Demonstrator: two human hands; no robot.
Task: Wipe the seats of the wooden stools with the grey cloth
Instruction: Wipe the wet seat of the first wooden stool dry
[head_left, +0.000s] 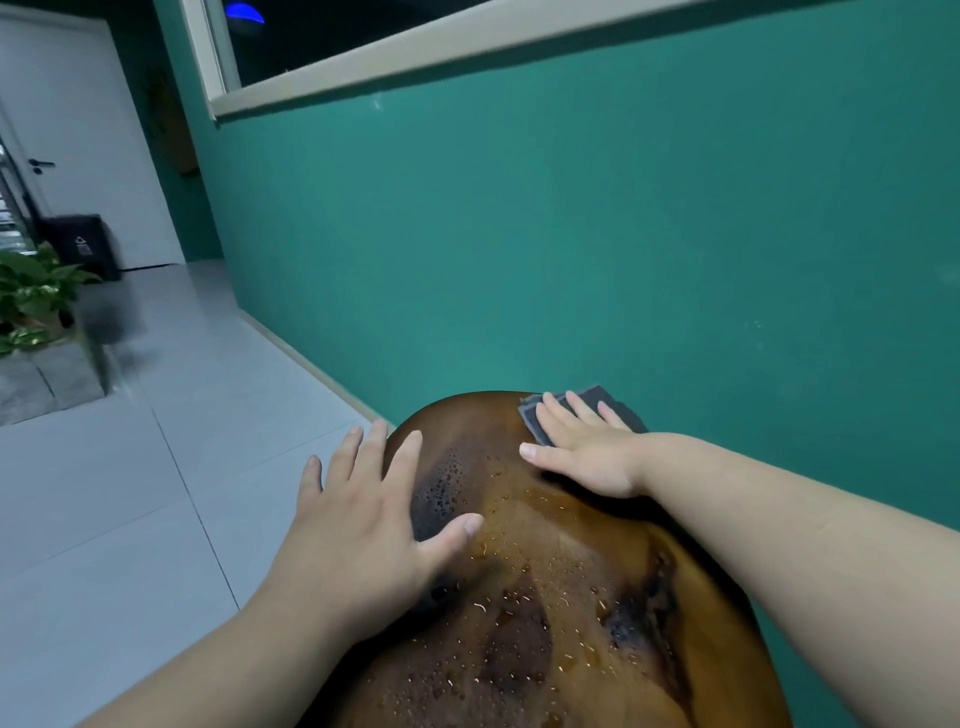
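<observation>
A brown wooden stool seat (550, 597) fills the lower middle of the view, wet with many water drops and dark damp patches. At its far right edge lies the folded grey cloth (602, 402), and my right hand (587, 449) presses flat on it with straight fingers. My left hand (363, 509) rests flat on the seat's left edge, fingers spread, holding nothing. Most of the cloth is hidden under my right hand.
A green wall (571, 234) stands right behind the stool, with a window frame (415, 57) above. Grey floor tiles (130, 467) stretch left. A potted plant (31, 296), a dark bin (83, 249) and a white door (78, 130) are at the far left.
</observation>
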